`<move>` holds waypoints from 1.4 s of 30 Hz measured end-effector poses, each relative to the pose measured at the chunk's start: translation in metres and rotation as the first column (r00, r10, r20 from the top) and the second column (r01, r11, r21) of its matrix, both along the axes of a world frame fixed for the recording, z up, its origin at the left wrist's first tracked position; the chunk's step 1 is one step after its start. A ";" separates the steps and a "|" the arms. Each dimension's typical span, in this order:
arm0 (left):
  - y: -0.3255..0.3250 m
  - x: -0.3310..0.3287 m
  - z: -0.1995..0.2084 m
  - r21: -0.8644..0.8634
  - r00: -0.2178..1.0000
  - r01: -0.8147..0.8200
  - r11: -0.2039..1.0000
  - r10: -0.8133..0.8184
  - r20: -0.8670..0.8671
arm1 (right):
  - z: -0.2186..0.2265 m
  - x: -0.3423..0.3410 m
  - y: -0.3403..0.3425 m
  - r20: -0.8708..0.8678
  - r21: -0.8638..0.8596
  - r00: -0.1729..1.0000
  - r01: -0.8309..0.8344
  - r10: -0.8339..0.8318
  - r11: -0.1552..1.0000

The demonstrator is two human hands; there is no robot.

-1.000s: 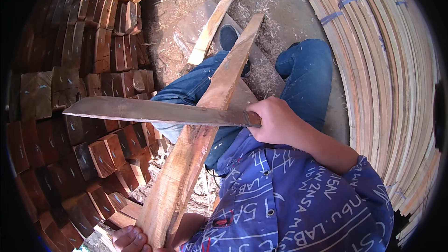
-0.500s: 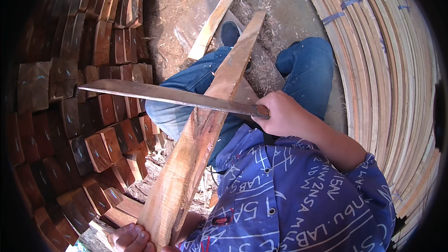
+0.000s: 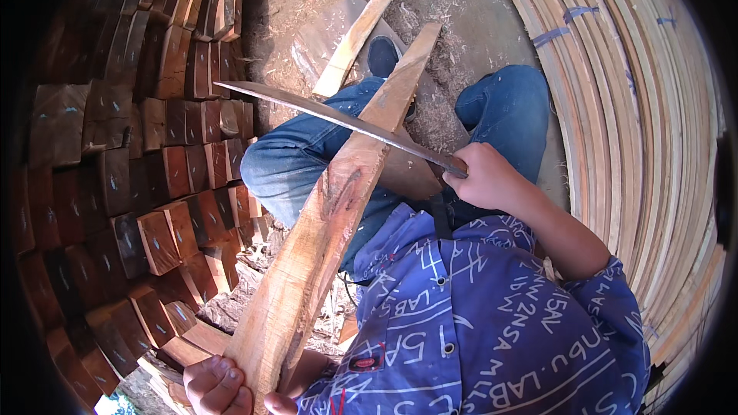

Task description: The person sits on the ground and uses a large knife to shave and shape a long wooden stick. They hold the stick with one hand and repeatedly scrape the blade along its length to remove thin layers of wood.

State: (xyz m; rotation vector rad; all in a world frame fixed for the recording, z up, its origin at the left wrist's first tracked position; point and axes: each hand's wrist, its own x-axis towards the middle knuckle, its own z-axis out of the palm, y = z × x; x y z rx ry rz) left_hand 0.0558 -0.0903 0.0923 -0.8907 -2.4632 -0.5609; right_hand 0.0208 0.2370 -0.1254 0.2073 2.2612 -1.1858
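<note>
At the near end of the plank [image 3: 307, 261], the frame cuts off part of the left hand [image 3: 217, 386], and the plank hides its palm. Right of the plank, the right hand [image 3: 488, 178] conceals most of the machete [image 3: 307, 106] handle; blade-to-plank contact cannot be determined. Beyond the plank, a second board [image 3: 369, 27] is cut off.

The floor [image 3: 473, 4], brown-grey, opens out ahead of the right hand [image 3: 492, 178] and is strewn with shavings [image 3: 419, 9]. On it, ahead and to the left of that hand, lies a pale plank [image 3: 369, 27], with a shoe [image 3: 382, 56] just beside it. Stacked blocks [image 3: 164, 240] rise ahead and left of the left hand [image 3: 217, 386], with scraps [image 3: 231, 312] near it; long strips [image 3: 607, 115] lie piled right of the right hand.
</note>
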 end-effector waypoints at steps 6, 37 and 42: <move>-0.006 -0.004 -0.004 0.025 1.000 0.010 1.000 -0.009 -0.014 | 0.043 0.004 -0.024 -0.035 -0.081 0.994 -0.105 0.103 0.991; -0.001 -0.012 -0.004 0.012 1.000 -0.001 1.000 0.001 0.000 | 0.032 0.002 -0.027 -0.142 -0.072 0.985 -0.108 0.097 0.992; 0.003 -0.014 0.003 -0.013 0.999 -0.027 1.000 0.027 0.041 | -0.021 -0.011 -0.005 0.095 -0.012 0.995 0.037 -0.036 0.999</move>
